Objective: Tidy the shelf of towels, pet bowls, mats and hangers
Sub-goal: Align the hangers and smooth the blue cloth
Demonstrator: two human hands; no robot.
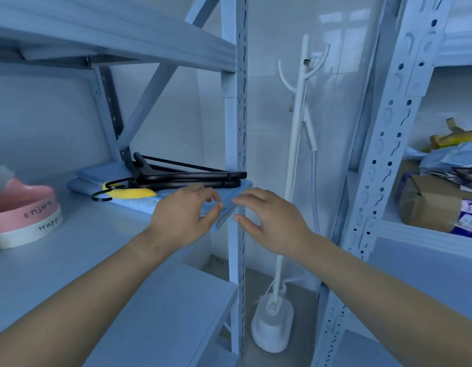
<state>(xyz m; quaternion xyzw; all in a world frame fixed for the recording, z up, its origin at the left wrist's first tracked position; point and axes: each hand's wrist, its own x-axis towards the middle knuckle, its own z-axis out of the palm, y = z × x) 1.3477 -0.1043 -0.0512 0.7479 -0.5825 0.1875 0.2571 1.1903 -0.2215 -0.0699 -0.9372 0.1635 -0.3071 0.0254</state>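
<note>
Folded blue mats or towels (139, 201) lie stacked at the right end of the white shelf (92, 250). Black hangers (187, 177) rest on top of the stack, their hooks pointing left over a yellow patch (131, 193). My left hand (184, 218) hovers at the stack's front right corner with relaxed fingers and holds nothing. My right hand (271, 221) is beside it in front of the shelf post, fingers loosely spread, also holding nothing. Two stacked pet bowls, pink (20, 205) over white (28, 234), stand at the shelf's left.
A perforated metal post (240, 123) marks the shelf's right edge. Beyond it stands a white coat stand (298, 133) on a heavy base on the floor. A second rack (383, 144) to the right carries a cardboard box (425, 202) and bags. A lower shelf board lies below my arms.
</note>
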